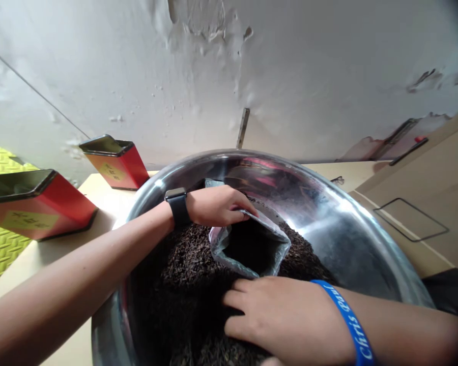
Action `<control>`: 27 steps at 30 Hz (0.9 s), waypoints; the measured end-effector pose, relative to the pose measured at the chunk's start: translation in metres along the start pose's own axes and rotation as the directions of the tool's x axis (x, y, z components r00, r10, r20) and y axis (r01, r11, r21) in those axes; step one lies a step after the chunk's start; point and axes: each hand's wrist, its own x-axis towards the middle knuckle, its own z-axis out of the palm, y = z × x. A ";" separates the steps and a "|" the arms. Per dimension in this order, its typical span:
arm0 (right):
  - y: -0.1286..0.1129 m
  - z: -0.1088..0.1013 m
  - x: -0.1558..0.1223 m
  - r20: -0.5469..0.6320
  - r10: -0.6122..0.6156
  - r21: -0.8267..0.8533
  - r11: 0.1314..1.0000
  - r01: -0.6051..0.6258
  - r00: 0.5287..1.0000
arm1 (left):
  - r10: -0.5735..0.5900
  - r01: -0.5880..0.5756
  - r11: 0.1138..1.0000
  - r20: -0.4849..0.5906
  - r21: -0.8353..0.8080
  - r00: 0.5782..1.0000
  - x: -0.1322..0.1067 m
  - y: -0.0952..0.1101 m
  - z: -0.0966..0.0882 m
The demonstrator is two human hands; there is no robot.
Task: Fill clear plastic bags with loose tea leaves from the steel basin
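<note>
A large stainless steel basin (339, 239) fills the lower middle of the view, heaped with dark, loose tea-like leaves (187, 259). A translucent plastic bag with a silvery lining (248, 246) stands open, partly sunk in the leaves. My left hand (217, 206), with a black smartwatch (178, 207) on its wrist, pinches the bag's far rim. My right hand (278, 315), wearing a blue printed wristband (349, 320), rests spread on the leaves just below the bag. Its fingers hold nothing visible.
Several red-and-black tins (116, 162) lie tilted on a cream table (99, 198) at the left, beyond the basin. A yellow-green textured mat (2, 244) lies further left. A cardboard sheet (416, 173) leans at the right, below a peeling white wall (290, 76).
</note>
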 end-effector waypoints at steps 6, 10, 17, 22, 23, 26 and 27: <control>-0.003 -0.012 -0.008 0.071 -0.075 0.001 0.997 0.075 0.995 | -0.016 0.016 1.000 0.014 0.011 1.000 0.000 0.002 -0.001; -0.004 -0.012 -0.009 0.090 -0.060 0.027 0.998 0.058 0.994 | -0.012 0.011 1.000 0.018 0.015 1.000 0.000 0.000 0.000; 0.009 -0.026 -0.006 -0.059 -0.031 0.097 0.995 0.037 0.998 | -0.005 0.004 1.000 0.017 0.027 1.000 0.001 0.002 0.000; 0.029 -0.026 -0.004 -0.343 0.263 -0.011 0.959 -0.283 0.902 | 0.010 -0.011 1.000 0.010 0.019 1.000 0.002 0.002 0.001; 0.029 -0.025 -0.003 -0.371 0.295 -0.034 0.943 -0.331 0.880 | 0.013 -0.013 1.000 0.006 0.019 1.000 0.002 0.001 0.001; 0.021 -0.021 -0.001 -0.405 0.340 -0.065 0.915 -0.397 0.849 | 0.006 -0.006 1.000 -0.001 0.027 1.000 0.002 0.002 0.001; 0.017 -0.019 -0.001 -0.394 0.354 -0.061 0.911 -0.409 0.848 | 0.004 -0.004 1.000 -0.001 0.029 1.000 0.001 0.002 0.001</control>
